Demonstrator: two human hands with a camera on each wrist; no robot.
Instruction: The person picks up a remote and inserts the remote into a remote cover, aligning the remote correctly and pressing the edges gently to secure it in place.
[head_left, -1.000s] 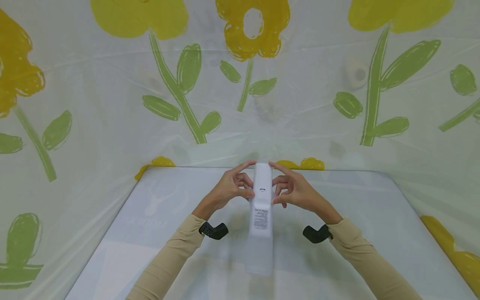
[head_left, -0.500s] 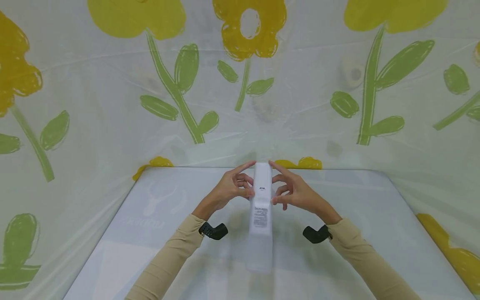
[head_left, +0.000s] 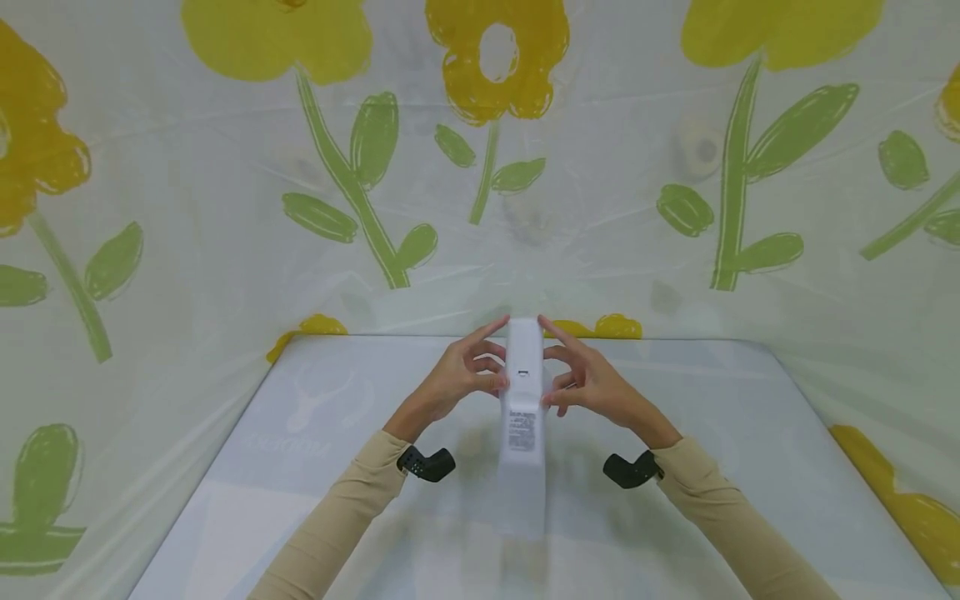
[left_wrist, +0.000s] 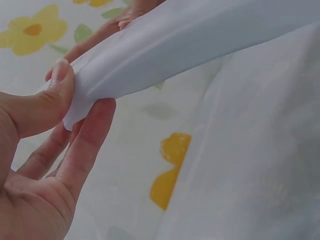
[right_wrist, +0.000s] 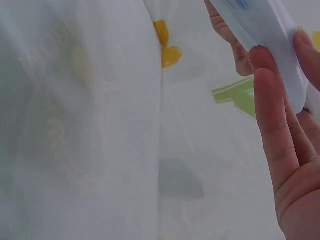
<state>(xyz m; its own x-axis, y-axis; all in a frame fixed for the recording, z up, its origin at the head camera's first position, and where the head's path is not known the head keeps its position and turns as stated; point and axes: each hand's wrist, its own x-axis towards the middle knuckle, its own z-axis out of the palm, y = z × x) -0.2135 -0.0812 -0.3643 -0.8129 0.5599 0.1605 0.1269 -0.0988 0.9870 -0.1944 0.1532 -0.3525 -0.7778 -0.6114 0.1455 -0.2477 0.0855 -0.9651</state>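
Pinching a white device from both sides

Elongated white device (head_left: 523, 398) – between five and six o'clock of the head view's centre, over the pale tabletop (head_left: 675, 417); contact with the tabletop cannot be judged. Left hand (head_left: 467, 372) at its nine o'clock, right hand (head_left: 588, 383) at three – each grasps it between thumb and fingers. Printed label (head_left: 522, 432) near the device's middle; flower-printed sheet (head_left: 600, 167) at twelve o'clock.

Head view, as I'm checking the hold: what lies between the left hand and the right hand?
A long white device lies between the left hand and the right hand, both touching it; the head view shows this.
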